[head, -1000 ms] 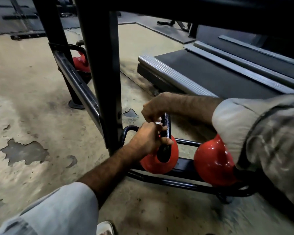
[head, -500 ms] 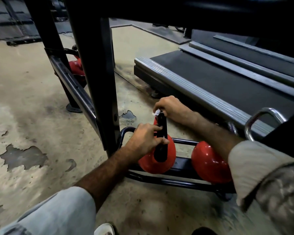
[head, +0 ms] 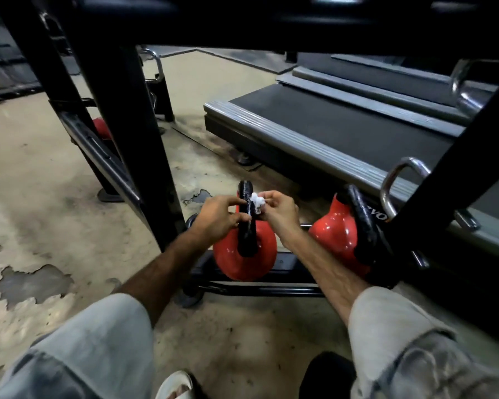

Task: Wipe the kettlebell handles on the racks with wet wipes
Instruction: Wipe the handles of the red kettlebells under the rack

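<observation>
Since the earlier frame, the right hand [head: 278, 210] has swung from behind the black handle [head: 247, 210] to its right side. Left to right — the left hand [head: 218, 216] grips that handle, the right pinches a crumpled white wet wipe [head: 256, 200] against it, above the red kettlebell [head: 244, 259] on the black rack's bottom rail [head: 260, 290].

Red kettlebell [head: 244, 259] with black handle [head: 247, 214]; second red kettlebell [head: 336, 230] likewise black-handled. White crumpled wet wipe [head: 256, 200]. Black rack post [head: 133, 133]. Beige floor [head: 35, 203] with grey peeled patches. Pale grey sleeves [head: 98, 335].
</observation>
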`<state>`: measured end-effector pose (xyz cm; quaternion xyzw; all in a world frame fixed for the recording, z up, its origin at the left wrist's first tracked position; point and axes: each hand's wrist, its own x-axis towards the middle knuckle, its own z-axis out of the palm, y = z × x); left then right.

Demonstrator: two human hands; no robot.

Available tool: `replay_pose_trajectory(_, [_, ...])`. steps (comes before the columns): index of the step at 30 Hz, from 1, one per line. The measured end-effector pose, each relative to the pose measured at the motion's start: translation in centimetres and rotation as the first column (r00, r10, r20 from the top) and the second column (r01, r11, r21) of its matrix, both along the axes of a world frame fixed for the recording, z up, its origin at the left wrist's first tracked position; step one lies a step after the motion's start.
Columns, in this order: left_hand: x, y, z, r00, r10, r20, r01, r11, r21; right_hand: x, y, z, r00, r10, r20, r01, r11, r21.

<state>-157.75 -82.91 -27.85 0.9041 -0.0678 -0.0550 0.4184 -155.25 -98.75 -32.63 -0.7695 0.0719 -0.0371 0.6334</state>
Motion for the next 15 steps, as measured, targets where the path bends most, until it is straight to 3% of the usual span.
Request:
replay_pose_trajectory(2, [0.0, -0.2, 0.4, 0.998, 0.031, -0.049, -0.034, 0.998, -0.056, -2.3, -0.9, 1.1, 0.994, 0.1, -0.034, -0.096, 0.99, 0.103])
replay_pose_trajectory(4, [-0.3, -1.0, 1.1, 0.996, 0.072, 0.045, -0.075, 0.996, 0.052, -4.3, -2.2, 2.2, 0.989, 0.14, -0.037, -0.132, 0.975, 0.177])
replay_pose_trajectory(6, [-0.8, -2.7, 2.3, 0.971, 0.096, 0.217, -0.128, 0.982, 0.139, -6.5, -4.0, 3.4, 0.997, 0.075, -0.003, -0.072, 0.964, 0.256])
replay_pose_trajectory(8, [-1.5, -5.2, 3.6, 0.942, 0.077, 0.326, -0.112, 0.99, 0.089, -8.7, -6.5, 4.3, 0.997, -0.049, 0.058, 0.028, 0.945, 0.325])
replay_pose_trajectory(11, [-2.0, -10.6, 3.6, 0.931, -0.096, 0.353, 0.086, 0.995, 0.045, -12.0, -12.0, 4.2, 0.938, -0.274, 0.211, 0.252, 0.96, 0.125])
replay_pose_trajectory(15, [-2.3, -17.1, 2.2, 0.872, -0.396, 0.288, 0.384, 0.918, 0.101, -14.8, -18.2, 2.8, 0.807, -0.506, 0.306, 0.529, 0.849, 0.007])
